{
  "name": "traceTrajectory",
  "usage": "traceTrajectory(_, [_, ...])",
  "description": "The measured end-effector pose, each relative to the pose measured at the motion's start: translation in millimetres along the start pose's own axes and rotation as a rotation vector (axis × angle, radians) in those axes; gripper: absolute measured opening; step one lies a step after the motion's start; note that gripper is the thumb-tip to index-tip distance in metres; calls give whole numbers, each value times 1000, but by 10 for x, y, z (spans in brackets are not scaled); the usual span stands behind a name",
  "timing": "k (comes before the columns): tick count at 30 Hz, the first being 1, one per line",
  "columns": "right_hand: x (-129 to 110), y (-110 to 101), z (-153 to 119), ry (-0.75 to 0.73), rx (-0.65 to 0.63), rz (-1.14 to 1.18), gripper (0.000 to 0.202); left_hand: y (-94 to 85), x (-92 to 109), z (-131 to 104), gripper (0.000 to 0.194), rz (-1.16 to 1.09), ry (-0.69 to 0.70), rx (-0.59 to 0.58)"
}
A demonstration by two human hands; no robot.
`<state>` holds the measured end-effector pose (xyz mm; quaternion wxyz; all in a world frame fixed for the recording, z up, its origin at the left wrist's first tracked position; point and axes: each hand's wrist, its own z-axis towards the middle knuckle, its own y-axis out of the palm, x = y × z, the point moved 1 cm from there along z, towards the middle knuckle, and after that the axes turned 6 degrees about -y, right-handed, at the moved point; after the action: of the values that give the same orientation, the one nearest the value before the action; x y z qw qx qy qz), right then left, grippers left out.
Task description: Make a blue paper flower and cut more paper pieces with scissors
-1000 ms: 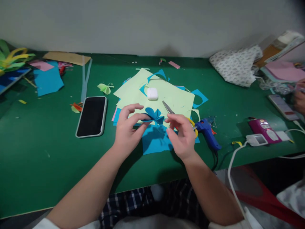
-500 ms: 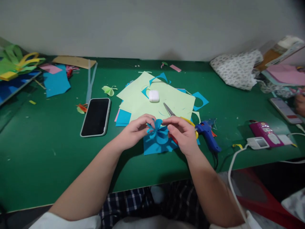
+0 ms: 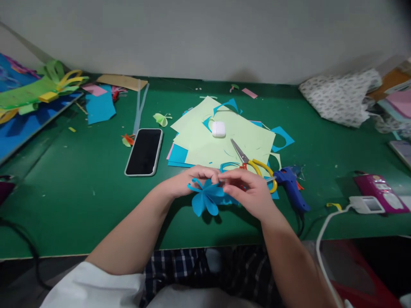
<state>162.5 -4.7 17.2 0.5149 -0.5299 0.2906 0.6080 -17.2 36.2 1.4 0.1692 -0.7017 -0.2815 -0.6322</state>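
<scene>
A folded blue paper butterfly (image 3: pixel 205 199) with curled antennae hangs just over the front part of the table. My left hand (image 3: pixel 194 177) pinches it from behind, its fingertips partly hidden. My right hand (image 3: pixel 247 188) meets it at its right side, with thumb and index finger close around the edge by my left fingertips. Under and behind my hands lie blue paper pieces (image 3: pixel 229 166). Beyond my right hand, scissors (image 3: pixel 257 166) with yellow and red handles rest on light green sheets (image 3: pixel 199 143). A blue glue gun (image 3: pixel 292 188) lies right of them.
A phone (image 3: pixel 144 152) lies left of the sheets, and a small green paper butterfly (image 3: pixel 161 119) behind it. A white earbud case (image 3: pixel 218 129) sits on the sheets. On the right are a purple device (image 3: pixel 380 192) and a white cable (image 3: pixel 324 224). A patterned pouch (image 3: pixel 340 96) stands farther back.
The butterfly has tipped so its wings now face toward me and down. My hands have moved closer together at its top right. The view has swung left.
</scene>
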Motion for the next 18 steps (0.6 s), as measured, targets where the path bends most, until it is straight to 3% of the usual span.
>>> traceTrajectory(3, [-26,29,-1,0,-78,-78,13,3,19,-5,45,62,-48,-62])
traceTrajectory(11, [-33,63,1,39,-116,-177,4,41,-37,20,18,-46,-104,-18])
traceTrajectory(14, [14,39,15,100,-40,-168,6,48,-52,52,27,-125,-47,150])
traceTrajectory(18, [154,-26,56,228,193,-95,11,6,-76,106,26,-221,-92,499])
